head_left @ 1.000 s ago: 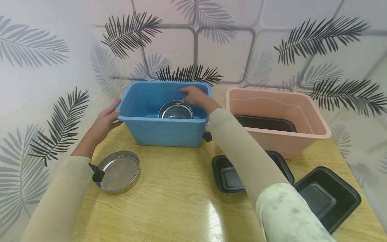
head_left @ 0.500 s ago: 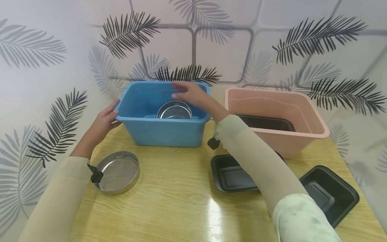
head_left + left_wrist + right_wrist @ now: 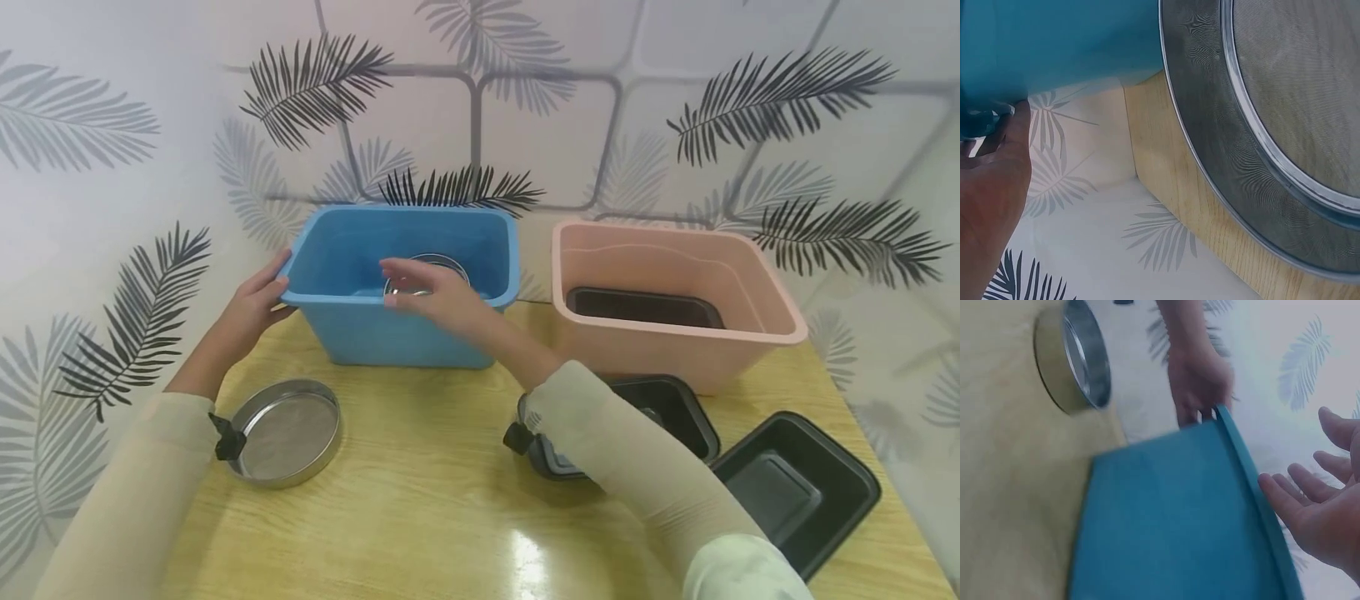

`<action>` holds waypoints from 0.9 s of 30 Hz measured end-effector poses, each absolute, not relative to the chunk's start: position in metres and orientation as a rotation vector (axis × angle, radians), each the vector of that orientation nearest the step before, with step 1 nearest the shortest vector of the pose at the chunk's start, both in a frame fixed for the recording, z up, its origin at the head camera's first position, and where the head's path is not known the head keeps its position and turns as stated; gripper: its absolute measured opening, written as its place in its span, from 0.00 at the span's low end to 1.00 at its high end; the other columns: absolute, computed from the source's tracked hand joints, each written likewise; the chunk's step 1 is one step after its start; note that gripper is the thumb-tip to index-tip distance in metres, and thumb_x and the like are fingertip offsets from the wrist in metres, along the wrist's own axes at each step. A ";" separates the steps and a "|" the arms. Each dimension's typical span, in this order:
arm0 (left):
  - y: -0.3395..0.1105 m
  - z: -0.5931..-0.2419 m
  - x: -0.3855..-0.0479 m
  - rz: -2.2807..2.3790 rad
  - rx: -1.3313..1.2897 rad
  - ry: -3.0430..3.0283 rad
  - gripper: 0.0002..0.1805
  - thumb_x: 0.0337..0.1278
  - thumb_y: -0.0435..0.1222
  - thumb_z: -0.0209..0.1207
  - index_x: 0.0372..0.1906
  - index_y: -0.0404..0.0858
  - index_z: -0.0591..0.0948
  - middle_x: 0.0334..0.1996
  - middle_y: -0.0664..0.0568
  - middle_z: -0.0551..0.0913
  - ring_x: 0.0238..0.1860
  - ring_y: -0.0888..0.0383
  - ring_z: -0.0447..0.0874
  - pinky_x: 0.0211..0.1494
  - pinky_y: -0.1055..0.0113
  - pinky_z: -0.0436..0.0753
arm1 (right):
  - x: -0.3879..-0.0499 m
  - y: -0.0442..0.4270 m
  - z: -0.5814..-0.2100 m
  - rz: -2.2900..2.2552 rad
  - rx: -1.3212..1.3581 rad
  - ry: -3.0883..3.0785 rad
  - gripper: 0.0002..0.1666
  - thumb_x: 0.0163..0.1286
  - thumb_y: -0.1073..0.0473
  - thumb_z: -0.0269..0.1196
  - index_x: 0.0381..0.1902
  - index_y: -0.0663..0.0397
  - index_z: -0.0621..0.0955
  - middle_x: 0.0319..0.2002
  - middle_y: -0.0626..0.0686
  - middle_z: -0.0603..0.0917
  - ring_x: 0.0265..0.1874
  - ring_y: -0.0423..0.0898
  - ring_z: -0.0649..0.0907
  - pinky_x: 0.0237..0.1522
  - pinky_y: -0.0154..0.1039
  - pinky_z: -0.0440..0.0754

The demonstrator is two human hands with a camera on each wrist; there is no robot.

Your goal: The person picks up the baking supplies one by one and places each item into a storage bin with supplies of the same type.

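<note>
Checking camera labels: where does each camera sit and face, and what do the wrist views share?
Head: head-worn, facing forward and down at the blue bin and pink bin; left hand, right hand and sleeves show.
Left wrist: on that wrist, facing the blue bin and round sieve; left hand partly shows.
Right wrist: on that wrist, facing the blue bin; right hand and left hand show.
Wrist views share: blue bin, round sieve, left hand.

Yellowish wood-grain table (image 3: pixel 420 500) has a blue rectangular plastic tub (image 3: pixel 397 340) and a pink rectangular plastic tub (image 3: pixel 645 354) sitting towards the back, a round silvery mesh sieve (image 3: pixel 292 437) at left, plus a black rectangular pan (image 3: pixel 671 408) near another black pan (image 3: pixel 787 492).
</note>
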State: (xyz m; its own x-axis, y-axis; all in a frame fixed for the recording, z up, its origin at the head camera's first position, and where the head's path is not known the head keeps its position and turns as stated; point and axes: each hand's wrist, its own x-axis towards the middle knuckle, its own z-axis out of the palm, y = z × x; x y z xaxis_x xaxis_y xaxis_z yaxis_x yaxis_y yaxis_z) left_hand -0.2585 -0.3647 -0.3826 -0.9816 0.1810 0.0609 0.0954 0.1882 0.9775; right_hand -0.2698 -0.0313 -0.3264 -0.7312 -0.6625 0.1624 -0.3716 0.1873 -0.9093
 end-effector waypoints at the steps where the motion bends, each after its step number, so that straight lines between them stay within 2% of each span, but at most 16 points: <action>1: -0.365 -0.383 -0.258 1.939 0.269 2.370 0.37 0.81 0.47 0.42 0.82 0.47 0.39 0.82 0.40 0.35 0.79 0.32 0.42 0.75 0.41 0.55 | -0.264 -0.035 -0.333 -1.555 -1.003 2.189 0.35 0.71 0.53 0.67 0.73 0.49 0.72 0.68 0.51 0.78 0.67 0.46 0.77 0.66 0.40 0.78; 8: -0.366 -0.381 -0.254 1.916 0.260 2.412 0.36 0.81 0.48 0.42 0.82 0.49 0.41 0.82 0.39 0.36 0.78 0.32 0.44 0.74 0.39 0.55 | -0.229 -0.066 -0.378 -1.548 -0.997 2.153 0.35 0.72 0.55 0.66 0.74 0.53 0.70 0.72 0.51 0.73 0.69 0.49 0.75 0.66 0.36 0.77; 18: -0.365 -0.384 -0.253 1.938 0.259 2.405 0.37 0.81 0.48 0.43 0.83 0.47 0.42 0.81 0.35 0.38 0.78 0.31 0.45 0.75 0.43 0.57 | -0.195 -0.100 -0.434 -1.560 -0.819 2.095 0.34 0.72 0.48 0.66 0.73 0.42 0.71 0.72 0.48 0.70 0.72 0.51 0.71 0.61 0.32 0.79; 27: -0.364 -0.386 -0.257 1.934 0.262 2.427 0.36 0.80 0.49 0.43 0.83 0.48 0.44 0.81 0.36 0.39 0.78 0.32 0.45 0.74 0.44 0.58 | -0.180 -0.122 -0.470 -1.614 -0.727 2.081 0.35 0.72 0.52 0.66 0.74 0.52 0.70 0.74 0.53 0.68 0.73 0.49 0.69 0.65 0.33 0.77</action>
State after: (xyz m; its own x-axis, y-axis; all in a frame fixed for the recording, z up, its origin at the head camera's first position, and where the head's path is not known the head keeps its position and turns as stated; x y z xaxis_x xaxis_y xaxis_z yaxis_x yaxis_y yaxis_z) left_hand -0.2571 -0.3642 -0.3865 -0.9855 0.1479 0.0832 0.1142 0.2151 0.9699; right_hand -0.1799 -0.1224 -0.4696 -0.7816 -0.6237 -0.0020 -0.1532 0.1950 -0.9688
